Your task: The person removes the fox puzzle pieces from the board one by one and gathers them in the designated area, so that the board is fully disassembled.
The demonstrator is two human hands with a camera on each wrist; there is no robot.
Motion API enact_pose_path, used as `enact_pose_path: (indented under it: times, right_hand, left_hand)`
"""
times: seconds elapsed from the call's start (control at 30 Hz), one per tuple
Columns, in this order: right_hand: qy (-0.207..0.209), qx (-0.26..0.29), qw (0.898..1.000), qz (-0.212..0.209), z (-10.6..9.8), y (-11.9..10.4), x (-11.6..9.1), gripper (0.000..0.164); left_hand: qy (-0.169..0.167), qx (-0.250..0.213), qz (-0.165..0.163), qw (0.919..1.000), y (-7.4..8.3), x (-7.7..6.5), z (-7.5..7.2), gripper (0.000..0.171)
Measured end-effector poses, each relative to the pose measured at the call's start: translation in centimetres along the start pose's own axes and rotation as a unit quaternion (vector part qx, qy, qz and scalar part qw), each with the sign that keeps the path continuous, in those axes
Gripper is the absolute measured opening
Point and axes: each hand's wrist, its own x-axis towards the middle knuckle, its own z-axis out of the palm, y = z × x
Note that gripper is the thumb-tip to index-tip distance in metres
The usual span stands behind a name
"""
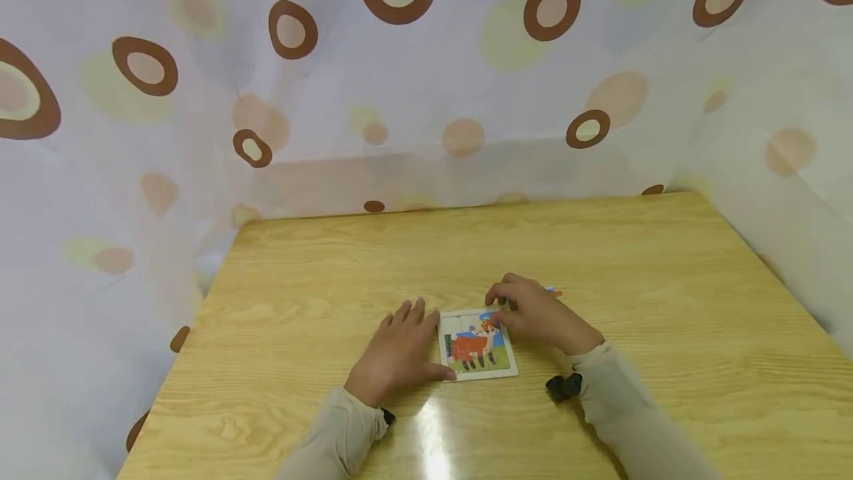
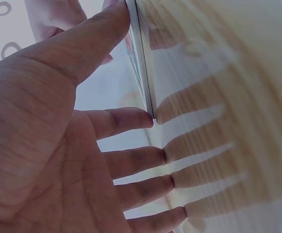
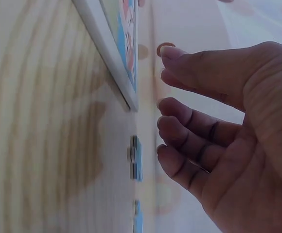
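Observation:
A square jigsaw puzzle (image 1: 472, 352) in a pale frame lies on the table, showing a reddish-orange animal on green and blue; its upper left area is pale and bare. My left hand (image 1: 400, 352) steadies the frame's left side, fingers straight and spread, the thumb on the near corner and the index fingertip at the far one. Over the far right corner hovers my right hand (image 1: 533, 313), its fingers loosely bent. In the right wrist view no piece shows between thumb and fingers. Below those fingers lies a small blue jigsaw piece (image 3: 137, 159).
Another blue jigsaw piece (image 3: 138, 217) lies beyond the first in the right wrist view. In the head view, a piece with blue and orange (image 1: 553, 291) shows past my right hand. A wood-grain table (image 1: 320, 265) meets a patterned sheet (image 1: 426, 95) at its back and sides.

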Motion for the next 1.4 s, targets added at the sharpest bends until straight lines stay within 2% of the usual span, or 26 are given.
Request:
enact_pose_path:
  times: [0.23, 0.5, 0.93, 1.4]
  right_hand:
    - [-0.046, -0.012, 0.999, -0.012, 0.9, -0.8, 0.3, 0.010]
    - [-0.050, -0.022, 0.998, -0.010, 1.3, -0.9, 0.2, 0.005]
    - [-0.069, -0.001, 0.998, 0.007, 1.6, -0.9, 0.2, 0.012]
    - [-0.058, 0.002, 0.998, 0.008, 1.8, -1.1, 0.1, 0.013]
  left_hand:
    - [0.002, 0.014, 0.001, 0.9999, 0.0, -0.1, 0.3, 0.099]
    - [-0.001, 0.025, 0.004, 0.9997, 0.0, -0.1, 0.1, 0.098]
    - [-0.003, 0.021, 0.004, 0.9998, 0.1, -0.3, -0.1, 0.098]
    - [-0.004, 0.021, 0.009, 0.9997, 0.1, -0.3, -0.2, 0.097]
